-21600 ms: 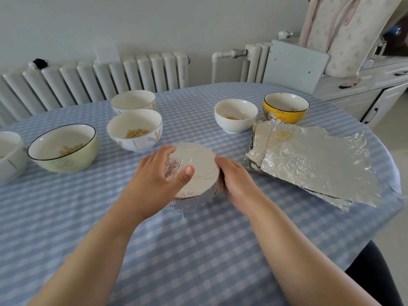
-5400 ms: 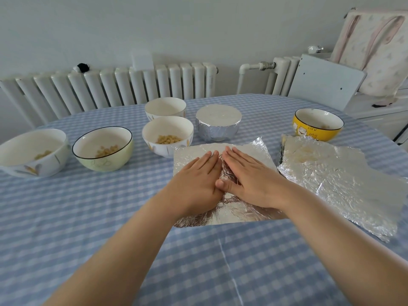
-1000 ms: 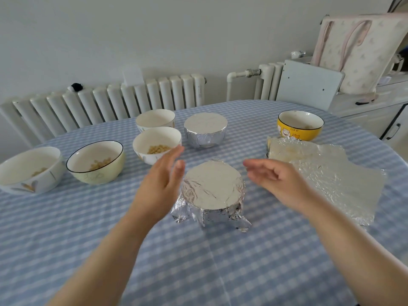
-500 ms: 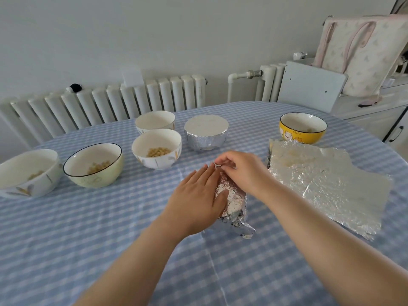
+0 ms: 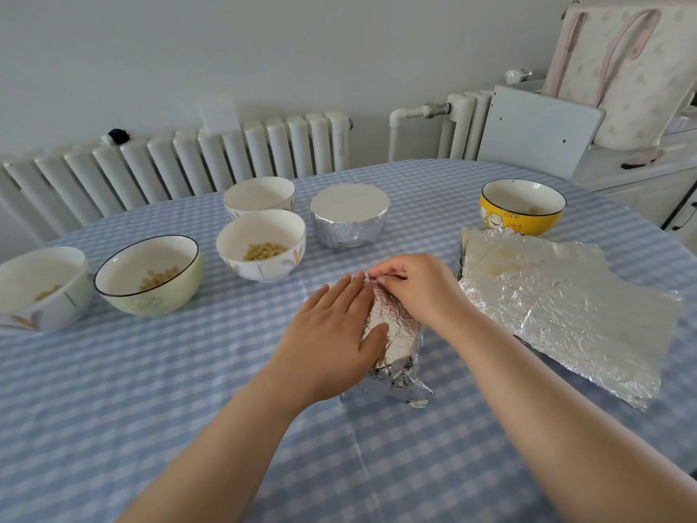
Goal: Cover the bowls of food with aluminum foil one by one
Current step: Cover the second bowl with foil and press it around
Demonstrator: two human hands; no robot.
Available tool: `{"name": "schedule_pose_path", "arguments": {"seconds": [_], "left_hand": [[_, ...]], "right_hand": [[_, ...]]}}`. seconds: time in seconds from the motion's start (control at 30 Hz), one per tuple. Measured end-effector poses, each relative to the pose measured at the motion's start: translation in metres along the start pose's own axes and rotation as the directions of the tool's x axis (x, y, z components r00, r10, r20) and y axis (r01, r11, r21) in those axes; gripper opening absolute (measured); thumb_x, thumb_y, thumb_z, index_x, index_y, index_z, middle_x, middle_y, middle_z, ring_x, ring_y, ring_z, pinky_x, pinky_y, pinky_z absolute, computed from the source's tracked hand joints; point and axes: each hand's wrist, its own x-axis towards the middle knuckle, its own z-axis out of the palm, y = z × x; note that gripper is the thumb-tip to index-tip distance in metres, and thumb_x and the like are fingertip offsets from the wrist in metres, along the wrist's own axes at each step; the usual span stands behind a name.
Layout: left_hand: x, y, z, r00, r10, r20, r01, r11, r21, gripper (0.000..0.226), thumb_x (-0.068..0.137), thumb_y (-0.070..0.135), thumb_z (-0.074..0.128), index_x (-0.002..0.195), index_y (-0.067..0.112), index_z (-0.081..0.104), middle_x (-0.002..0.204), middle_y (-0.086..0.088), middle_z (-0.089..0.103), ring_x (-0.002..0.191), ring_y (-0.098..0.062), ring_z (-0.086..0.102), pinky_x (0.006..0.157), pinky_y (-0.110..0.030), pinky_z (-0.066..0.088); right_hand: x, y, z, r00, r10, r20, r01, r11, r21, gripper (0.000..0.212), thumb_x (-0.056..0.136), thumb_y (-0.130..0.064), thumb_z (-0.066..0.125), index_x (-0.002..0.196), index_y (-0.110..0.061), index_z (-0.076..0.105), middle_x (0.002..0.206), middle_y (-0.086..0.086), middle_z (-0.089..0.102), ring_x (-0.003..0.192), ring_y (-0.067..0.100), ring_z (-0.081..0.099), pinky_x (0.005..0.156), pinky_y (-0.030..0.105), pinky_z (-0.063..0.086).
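A bowl wrapped in aluminum foil [image 5: 396,334] stands at the table's middle, between my hands. My left hand [image 5: 332,334] lies flat against its left side and top, fingers straight. My right hand [image 5: 415,285] curls over the far right rim and pinches the foil edge. A foil-covered bowl [image 5: 350,215] stands behind. Uncovered bowls hold food: a white one [image 5: 261,245], another white one [image 5: 259,198] behind it, a green one [image 5: 148,275], a white one [image 5: 39,286] at far left, and a yellow one [image 5: 523,206]. Loose foil sheets [image 5: 558,303] lie at the right.
The round table [image 5: 151,409] wears a blue checked cloth. A white radiator [image 5: 181,164] runs along the wall behind. A white cabinet [image 5: 641,183] with a fabric bag [image 5: 633,62] stands at the back right.
A second ago both hands hovered open beside the foil-topped bowl. They have since closed in on it: the left presses the side, the right pinches the far rim foil.
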Motion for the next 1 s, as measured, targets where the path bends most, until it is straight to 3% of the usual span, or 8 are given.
{"name": "schedule_pose_path", "arguments": {"seconds": [0.2, 0.37, 0.5, 0.67, 0.77, 0.9, 1.0], "left_hand": [[0.000, 0.001, -0.001, 1.000, -0.008, 0.022, 0.008, 1.000, 0.005, 0.092, 0.076, 0.060, -0.010, 0.156, 0.021, 0.010, 0.165, 0.006, 0.000, 0.149, -0.006, -0.007, 0.116, -0.025, -0.010], [0.000, 0.000, -0.002, 0.999, -0.019, 0.046, 0.020, 1.000, -0.010, 0.091, 0.076, 0.062, -0.008, 0.156, 0.023, 0.012, 0.164, 0.008, 0.000, 0.149, -0.005, -0.007, 0.120, -0.032, -0.009], [-0.001, 0.000, -0.002, 0.998, -0.023, 0.058, 0.025, 1.000, -0.019, 0.091, 0.076, 0.063, -0.009, 0.156, 0.023, 0.011, 0.164, 0.008, -0.001, 0.149, -0.004, -0.009, 0.121, -0.034, -0.009], [0.000, 0.000, -0.001, 0.998, -0.028, 0.060, 0.029, 0.999, -0.021, 0.092, 0.075, 0.063, -0.010, 0.156, 0.024, 0.010, 0.164, 0.010, -0.003, 0.149, -0.003, -0.009, 0.121, -0.034, -0.009], [0.001, -0.002, -0.002, 0.998, -0.016, 0.058, 0.017, 1.000, -0.015, 0.092, 0.075, 0.064, -0.008, 0.156, 0.026, 0.009, 0.164, 0.011, -0.004, 0.148, -0.003, -0.008, 0.121, -0.032, -0.009], [0.001, -0.006, -0.004, 0.998, 0.028, 0.061, -0.027, 0.999, -0.023, 0.091, 0.075, 0.066, -0.005, 0.156, 0.028, 0.010, 0.163, 0.014, -0.004, 0.148, 0.000, -0.007, 0.120, -0.029, -0.008], [0.001, -0.009, -0.004, 0.997, 0.055, 0.061, -0.052, 0.998, -0.044, 0.090, 0.076, 0.067, -0.002, 0.157, 0.029, 0.011, 0.163, 0.016, -0.004, 0.148, 0.001, -0.006, 0.120, -0.027, -0.008]], "right_hand": [[0.001, 0.011, 0.000, 0.998, 0.053, 0.045, -0.061, 0.974, 0.218, 0.015, 0.091, -0.017, 0.067, 0.101, -0.024, 0.075, 0.086, -0.016, 0.071, 0.076, -0.012, 0.064, 0.068, 0.002, 0.045], [-0.003, 0.021, 0.002, 0.989, 0.133, 0.058, -0.145, 0.892, 0.428, 0.009, 0.086, -0.023, 0.073, 0.094, -0.020, 0.076, 0.085, -0.010, 0.076, 0.080, -0.003, 0.069, 0.068, 0.008, 0.050], [-0.005, 0.023, 0.004, 0.979, 0.193, 0.063, -0.201, 0.877, 0.438, 0.019, 0.087, -0.034, 0.071, 0.087, -0.015, 0.077, 0.076, -0.009, 0.074, 0.067, -0.004, 0.066, 0.059, 0.010, 0.048], [-0.006, 0.027, 0.007, 0.972, 0.221, 0.075, -0.231, 0.871, 0.433, 0.043, 0.091, -0.045, 0.063, 0.086, -0.003, 0.073, 0.081, 0.008, 0.074, 0.073, 0.016, 0.068, 0.071, 0.031, 0.049], [-0.005, 0.030, 0.007, 0.971, 0.216, 0.097, -0.237, 0.877, 0.417, 0.040, 0.092, -0.048, 0.060, 0.086, -0.011, 0.076, 0.084, 0.006, 0.076, 0.082, 0.021, 0.072, 0.076, 0.034, 0.051], [-0.008, 0.035, 0.010, 0.970, 0.226, 0.093, -0.244, 0.866, 0.438, 0.036, 0.093, -0.043, 0.061, 0.071, -0.015, 0.070, 0.067, -0.004, 0.068, 0.065, 0.012, 0.059, 0.069, 0.030, 0.044], [-0.010, 0.038, 0.014, 0.969, 0.233, 0.087, -0.245, 0.839, 0.485, 0.030, 0.094, -0.039, 0.061, 0.073, -0.018, 0.068, 0.070, 0.001, 0.069, 0.069, 0.015, 0.060, 0.070, 0.038, 0.048]]}}
